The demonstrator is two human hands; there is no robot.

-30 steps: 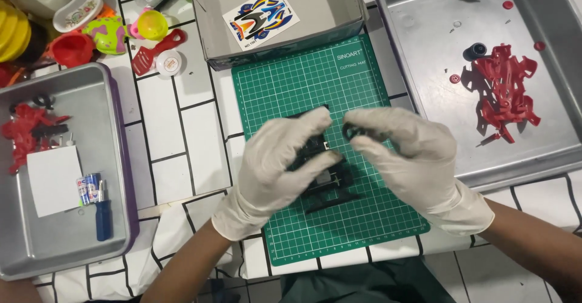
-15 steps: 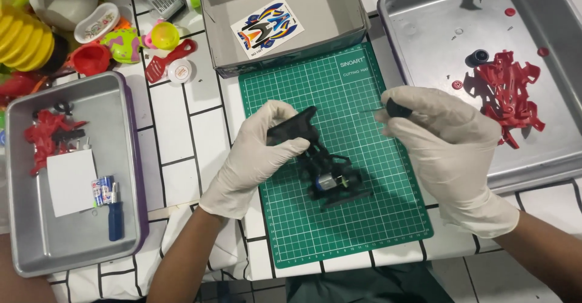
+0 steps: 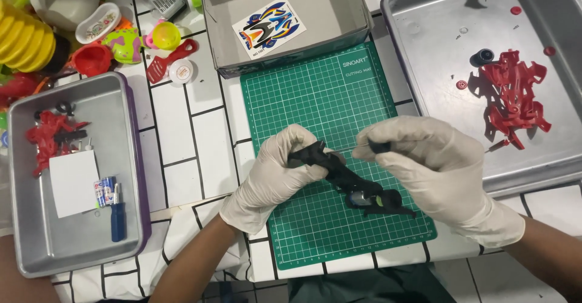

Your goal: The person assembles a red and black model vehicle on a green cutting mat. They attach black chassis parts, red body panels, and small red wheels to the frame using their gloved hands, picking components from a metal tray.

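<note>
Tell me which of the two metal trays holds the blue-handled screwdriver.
The smaller metal tray with the purple rim, at the left. The blue-handled screwdriver lies in it beside a white card; the larger right tray holds red plastic parts.

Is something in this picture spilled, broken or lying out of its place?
Nothing looks damaged or spilled. A few small red round parts lie scattered in the right tray, apart from the heap of red parts. Both gloved hands hold the black toy frame over the green mat.
</note>
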